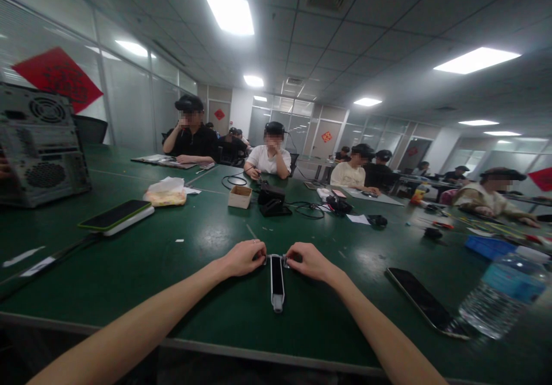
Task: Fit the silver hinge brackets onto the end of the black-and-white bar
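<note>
The slim device (278, 280) is faced in black and edged in pale grey, the tabletop (219, 321) is coloured dark green, the bottle label (515, 278) is tinted blue, and the large diamond hanging (60, 79) (otherwise red) is patterned darker.

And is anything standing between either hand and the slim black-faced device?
Nothing visible does. The left hand and right hand are close in on either side of the far end of the slim device. The dark phone lies off to the right, out of the way.
</note>
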Available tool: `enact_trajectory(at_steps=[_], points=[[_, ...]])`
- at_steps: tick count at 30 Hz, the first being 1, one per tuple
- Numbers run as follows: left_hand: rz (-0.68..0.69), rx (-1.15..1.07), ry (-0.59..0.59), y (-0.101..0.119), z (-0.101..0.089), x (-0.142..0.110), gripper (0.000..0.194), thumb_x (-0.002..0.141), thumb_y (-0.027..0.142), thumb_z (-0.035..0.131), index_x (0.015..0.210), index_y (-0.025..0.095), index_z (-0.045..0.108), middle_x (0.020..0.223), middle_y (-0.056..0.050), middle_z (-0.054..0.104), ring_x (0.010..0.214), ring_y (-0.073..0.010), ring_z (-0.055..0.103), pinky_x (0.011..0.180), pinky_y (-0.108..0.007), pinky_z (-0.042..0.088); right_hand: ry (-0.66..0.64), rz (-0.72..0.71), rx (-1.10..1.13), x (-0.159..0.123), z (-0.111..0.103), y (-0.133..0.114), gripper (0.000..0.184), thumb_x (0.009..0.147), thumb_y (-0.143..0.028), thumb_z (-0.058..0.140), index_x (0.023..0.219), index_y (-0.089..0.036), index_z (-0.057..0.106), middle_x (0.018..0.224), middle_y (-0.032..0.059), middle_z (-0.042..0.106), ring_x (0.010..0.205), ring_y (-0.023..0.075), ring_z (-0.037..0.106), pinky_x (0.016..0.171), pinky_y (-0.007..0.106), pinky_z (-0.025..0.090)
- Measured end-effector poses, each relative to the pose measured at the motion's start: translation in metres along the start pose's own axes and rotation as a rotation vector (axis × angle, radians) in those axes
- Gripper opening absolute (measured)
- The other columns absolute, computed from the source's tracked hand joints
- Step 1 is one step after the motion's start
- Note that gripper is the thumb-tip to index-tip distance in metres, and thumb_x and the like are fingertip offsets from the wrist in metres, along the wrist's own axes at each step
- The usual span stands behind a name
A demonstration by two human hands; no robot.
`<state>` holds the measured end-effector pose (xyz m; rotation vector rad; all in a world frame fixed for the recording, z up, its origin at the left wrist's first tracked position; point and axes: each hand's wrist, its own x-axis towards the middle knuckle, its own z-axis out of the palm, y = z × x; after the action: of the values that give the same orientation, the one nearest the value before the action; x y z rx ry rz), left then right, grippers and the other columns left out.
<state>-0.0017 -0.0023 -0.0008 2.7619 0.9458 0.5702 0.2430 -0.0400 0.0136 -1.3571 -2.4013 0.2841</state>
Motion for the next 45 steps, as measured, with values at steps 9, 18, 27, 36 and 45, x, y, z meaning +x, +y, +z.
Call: enact_trajectory(at_steps=[9,18,27,36,45], points=[[-0.002,0.019,-0.009,-0.0020,0.0026,0.0009,0.009,0.085,0.020,0.051,0.091,0.018,0.057,0.087,-0.003,0.062,0.077,-0.0162,0.059,0.067,-0.024,0.042,0.043,-0.022,-0.012,0.0018,0.0006,-0.0014,0.008,0.078,-0.021,0.062,0.083,-0.016,0.065,0.081,0.0032,0.063,0.073,0.0138,0.057,0.067,0.025,0.044],[-0.006,0.021,0.000,-0.0012,0.0019,0.0006,0.009,0.085,0.019,0.051,0.091,0.018,0.057,0.086,-0.002,0.062,0.075,-0.0157,0.058,0.066,-0.024,0.042,0.031,-0.033,-0.027,0.0004,0.0006,0.0006,0.013,0.082,-0.025,0.059,0.085,-0.017,0.068,0.082,0.0039,0.064,0.074,0.0147,0.057,0.069,0.026,0.044],[-0.007,0.003,-0.003,-0.0004,0.0007,0.0004,0.010,0.086,0.021,0.049,0.092,0.019,0.058,0.087,-0.002,0.061,0.077,-0.0162,0.058,0.067,-0.025,0.043,0.036,-0.053,-0.028,0.0010,0.0007,0.0014,0.013,0.082,-0.025,0.060,0.086,-0.016,0.068,0.082,0.0042,0.064,0.074,0.0142,0.057,0.068,0.025,0.045],[-0.025,-0.011,-0.012,0.0033,-0.0026,0.0006,0.012,0.084,0.020,0.049,0.092,0.018,0.058,0.087,-0.003,0.062,0.077,-0.0163,0.059,0.067,-0.024,0.043,0.038,-0.015,-0.035,0.0011,0.0004,-0.0004,0.012,0.080,-0.026,0.062,0.085,-0.015,0.065,0.083,0.0044,0.063,0.073,0.0140,0.057,0.066,0.025,0.044],[-0.014,0.009,-0.006,0.0002,0.0006,0.0011,0.011,0.085,0.020,0.049,0.092,0.019,0.058,0.087,-0.002,0.062,0.077,-0.0163,0.059,0.067,-0.024,0.043,0.028,-0.040,-0.037,-0.0006,-0.0010,-0.0012,0.015,0.083,-0.027,0.057,0.088,-0.017,0.067,0.084,0.0043,0.064,0.074,0.0141,0.057,0.068,0.025,0.044]])
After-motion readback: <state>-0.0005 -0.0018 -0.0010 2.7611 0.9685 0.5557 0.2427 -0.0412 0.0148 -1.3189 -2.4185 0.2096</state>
